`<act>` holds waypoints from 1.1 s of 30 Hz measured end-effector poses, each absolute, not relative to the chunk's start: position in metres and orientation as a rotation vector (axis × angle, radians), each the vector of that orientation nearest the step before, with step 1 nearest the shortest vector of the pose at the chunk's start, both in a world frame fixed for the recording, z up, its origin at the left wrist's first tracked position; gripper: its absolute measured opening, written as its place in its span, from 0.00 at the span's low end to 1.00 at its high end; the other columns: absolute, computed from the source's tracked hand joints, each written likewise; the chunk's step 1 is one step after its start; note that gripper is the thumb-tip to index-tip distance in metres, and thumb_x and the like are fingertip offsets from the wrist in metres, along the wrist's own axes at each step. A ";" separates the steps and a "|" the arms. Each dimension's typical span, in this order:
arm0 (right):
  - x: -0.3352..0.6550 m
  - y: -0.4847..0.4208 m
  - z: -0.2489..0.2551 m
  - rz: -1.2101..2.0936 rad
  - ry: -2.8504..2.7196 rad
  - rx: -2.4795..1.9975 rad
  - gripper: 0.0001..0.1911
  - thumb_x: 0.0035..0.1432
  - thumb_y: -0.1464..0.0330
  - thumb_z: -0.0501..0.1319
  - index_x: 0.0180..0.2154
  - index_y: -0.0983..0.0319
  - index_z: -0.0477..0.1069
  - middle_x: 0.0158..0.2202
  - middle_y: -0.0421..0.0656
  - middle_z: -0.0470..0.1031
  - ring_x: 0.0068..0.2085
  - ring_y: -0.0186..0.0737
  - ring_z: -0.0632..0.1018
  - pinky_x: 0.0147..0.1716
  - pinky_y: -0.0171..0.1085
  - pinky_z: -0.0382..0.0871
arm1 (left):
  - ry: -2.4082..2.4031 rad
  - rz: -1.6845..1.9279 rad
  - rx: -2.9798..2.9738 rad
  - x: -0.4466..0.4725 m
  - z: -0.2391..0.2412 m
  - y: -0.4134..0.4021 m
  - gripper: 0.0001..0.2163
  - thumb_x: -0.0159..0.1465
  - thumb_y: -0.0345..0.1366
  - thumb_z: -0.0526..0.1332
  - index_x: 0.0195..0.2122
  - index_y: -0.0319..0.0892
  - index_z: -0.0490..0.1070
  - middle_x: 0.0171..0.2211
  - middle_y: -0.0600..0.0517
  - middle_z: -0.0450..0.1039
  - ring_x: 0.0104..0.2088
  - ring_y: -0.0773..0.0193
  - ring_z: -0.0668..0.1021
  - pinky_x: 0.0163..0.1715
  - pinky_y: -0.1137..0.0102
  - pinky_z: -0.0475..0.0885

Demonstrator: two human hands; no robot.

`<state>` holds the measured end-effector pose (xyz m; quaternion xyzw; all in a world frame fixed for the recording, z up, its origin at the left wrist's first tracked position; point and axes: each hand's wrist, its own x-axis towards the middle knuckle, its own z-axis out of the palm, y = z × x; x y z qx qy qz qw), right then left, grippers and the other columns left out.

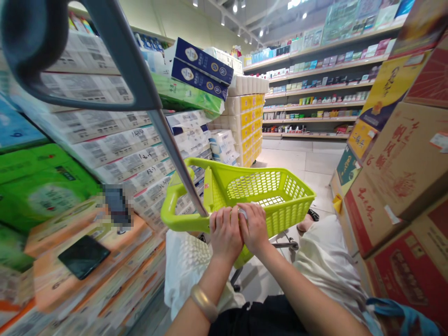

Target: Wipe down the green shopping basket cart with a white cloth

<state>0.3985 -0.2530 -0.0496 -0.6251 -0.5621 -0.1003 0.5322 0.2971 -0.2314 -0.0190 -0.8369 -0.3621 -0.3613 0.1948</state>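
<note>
A lime-green shopping cart (290, 212) with a slotted plastic basket stands close in front of me. My left hand (226, 231) is closed over the basket's near rim, fingers curled onto it. Beside it, touching, my right hand (255, 226) grips the same rim. Something small and whitish shows between the two hands, too little of it to name. A grey metal pole (177, 154) slants up from beside my left hand to a dark grey looped grip (91, 103) at the upper left. The basket floor that shows has nothing on it.
Stacked tissue packs (119, 140) line the left side, with a dark phone (84, 255) lying on an orange-topped pack. Cardboard cartons (409, 154) are piled along the right. Shelves of small goods (315, 84) stand at the back, beyond a pale tiled floor (311, 179).
</note>
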 end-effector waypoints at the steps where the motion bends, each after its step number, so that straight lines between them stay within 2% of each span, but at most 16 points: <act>1: 0.397 -0.253 -0.049 -0.233 -1.340 -1.481 0.15 0.66 0.67 0.48 0.49 0.59 0.69 0.45 0.45 0.74 0.47 0.41 0.71 0.55 0.44 0.57 | -1.009 -1.017 -2.350 0.296 -0.018 -0.232 0.15 0.65 0.32 0.54 0.52 0.39 0.69 0.45 0.44 0.74 0.51 0.54 0.70 0.57 0.59 0.55; 6: 0.401 -0.257 -0.049 -0.212 -1.406 -1.448 0.14 0.66 0.66 0.49 0.50 0.60 0.68 0.46 0.45 0.73 0.49 0.42 0.70 0.53 0.44 0.58 | -0.842 -1.153 -2.492 0.279 -0.010 -0.237 0.18 0.60 0.26 0.55 0.51 0.40 0.67 0.47 0.45 0.72 0.51 0.55 0.71 0.56 0.60 0.59; 8: 0.401 -0.258 -0.047 -0.199 -1.417 -1.453 0.15 0.66 0.66 0.49 0.50 0.60 0.68 0.46 0.45 0.73 0.49 0.43 0.70 0.53 0.45 0.58 | -0.787 -1.342 -2.439 0.267 -0.004 -0.237 0.19 0.58 0.25 0.55 0.51 0.41 0.66 0.47 0.44 0.69 0.51 0.56 0.70 0.54 0.61 0.62; 10: 0.398 -0.258 -0.043 -0.176 -1.398 -1.463 0.15 0.67 0.66 0.49 0.50 0.60 0.68 0.46 0.46 0.73 0.49 0.43 0.70 0.53 0.45 0.58 | -0.861 -1.534 -2.238 0.255 0.004 -0.236 0.22 0.57 0.28 0.57 0.54 0.40 0.62 0.50 0.42 0.66 0.54 0.52 0.69 0.55 0.57 0.62; 12: 0.391 -0.256 -0.035 -0.145 -1.394 -1.456 0.15 0.66 0.66 0.49 0.50 0.60 0.68 0.45 0.46 0.74 0.48 0.43 0.70 0.52 0.45 0.59 | -0.977 -1.642 -2.084 0.246 0.010 -0.233 0.27 0.57 0.31 0.58 0.59 0.38 0.57 0.53 0.39 0.64 0.56 0.49 0.67 0.56 0.53 0.59; 15: 0.376 -0.252 -0.021 -0.072 -1.446 -1.384 0.16 0.66 0.65 0.49 0.51 0.61 0.67 0.46 0.46 0.74 0.48 0.43 0.71 0.52 0.44 0.60 | -1.146 -1.546 -2.140 0.240 0.013 -0.227 0.30 0.59 0.34 0.57 0.62 0.36 0.51 0.50 0.40 0.69 0.53 0.51 0.70 0.59 0.51 0.52; 19: 0.363 -0.249 -0.007 0.096 -1.494 -1.198 0.23 0.66 0.63 0.48 0.60 0.61 0.57 0.50 0.45 0.73 0.51 0.42 0.71 0.54 0.44 0.61 | -1.185 -1.443 -2.210 0.240 0.004 -0.221 0.35 0.60 0.41 0.59 0.65 0.35 0.45 0.47 0.41 0.72 0.52 0.51 0.71 0.61 0.52 0.46; 21: 0.361 -0.249 -0.004 0.162 -1.508 -1.132 0.25 0.66 0.63 0.46 0.63 0.61 0.50 0.53 0.45 0.72 0.54 0.41 0.70 0.56 0.44 0.60 | -1.126 -1.393 -2.203 0.239 0.001 -0.220 0.31 0.61 0.44 0.59 0.63 0.40 0.53 0.48 0.42 0.70 0.54 0.51 0.69 0.61 0.51 0.45; 23: 0.361 -0.251 -0.003 0.189 -1.517 -1.111 0.27 0.66 0.64 0.46 0.65 0.61 0.47 0.56 0.47 0.70 0.57 0.41 0.69 0.58 0.44 0.60 | -1.097 -1.283 -2.212 0.237 0.000 -0.220 0.20 0.62 0.44 0.59 0.55 0.47 0.67 0.49 0.43 0.68 0.55 0.49 0.67 0.61 0.50 0.44; 25: 0.362 -0.255 -0.001 0.145 -1.500 -1.139 0.29 0.65 0.63 0.48 0.65 0.61 0.46 0.60 0.49 0.65 0.61 0.43 0.65 0.60 0.46 0.58 | -1.106 -1.187 -2.226 0.237 0.001 -0.221 0.12 0.62 0.42 0.59 0.46 0.51 0.75 0.49 0.44 0.66 0.56 0.49 0.65 0.60 0.49 0.45; 27: 0.363 -0.260 0.004 0.031 -1.461 -1.202 0.30 0.61 0.62 0.53 0.63 0.61 0.51 0.65 0.51 0.55 0.66 0.48 0.56 0.63 0.51 0.52 | -1.107 -1.158 -2.240 0.237 0.001 -0.221 0.11 0.62 0.41 0.59 0.44 0.52 0.77 0.50 0.43 0.65 0.56 0.49 0.65 0.60 0.49 0.46; 29: 0.364 -0.266 0.011 -0.096 -1.435 -1.267 0.25 0.57 0.62 0.59 0.56 0.58 0.63 0.68 0.47 0.48 0.69 0.54 0.46 0.64 0.56 0.45 | -1.101 -1.154 -2.246 0.237 0.001 -0.222 0.11 0.62 0.40 0.59 0.44 0.51 0.77 0.51 0.43 0.65 0.57 0.49 0.65 0.60 0.49 0.47; 31: 0.365 -0.271 0.019 -0.176 -1.439 -1.306 0.14 0.55 0.63 0.63 0.44 0.55 0.72 0.68 0.40 0.47 0.70 0.55 0.41 0.65 0.58 0.39 | -1.089 -1.161 -2.227 0.238 -0.001 -0.221 0.10 0.62 0.39 0.59 0.43 0.49 0.77 0.50 0.43 0.66 0.56 0.49 0.65 0.60 0.49 0.47; 33: 0.365 -0.274 0.026 -0.205 -1.449 -1.320 0.05 0.54 0.66 0.64 0.36 0.53 0.76 0.67 0.34 0.50 0.70 0.52 0.40 0.65 0.56 0.36 | -1.069 -1.163 -2.206 0.239 -0.002 -0.220 0.10 0.62 0.38 0.59 0.42 0.49 0.77 0.50 0.43 0.66 0.56 0.49 0.65 0.60 0.49 0.48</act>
